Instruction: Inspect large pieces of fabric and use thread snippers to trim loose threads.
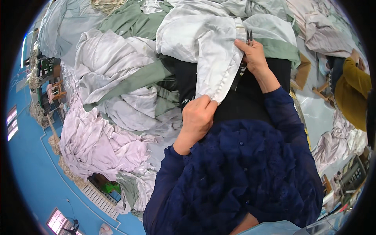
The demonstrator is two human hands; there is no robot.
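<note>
A white piece of cloth [217, 58] stretches over my dark lap, with a gathered, puckered line along its right edge. My left hand [198, 117] is closed on the cloth's lower corner, fingers pinching it. Higher up and to the right, my right hand [255, 56] is closed around a pair of small dark thread snips [249, 36]. Their blades point away from me, past the cloth's right edge. The thumb of that hand touches this edge; whether it grips the cloth as well I cannot tell. The snips' handles are mostly hidden by the fingers.
White cloth with green bands [117, 96] lies heaped at my left, above a pile of pale pink cloth [98, 145]. More green fabric [131, 21] is spread ahead. At the right sits another person in a mustard sleeve [354, 94], near a wooden stool [323, 92].
</note>
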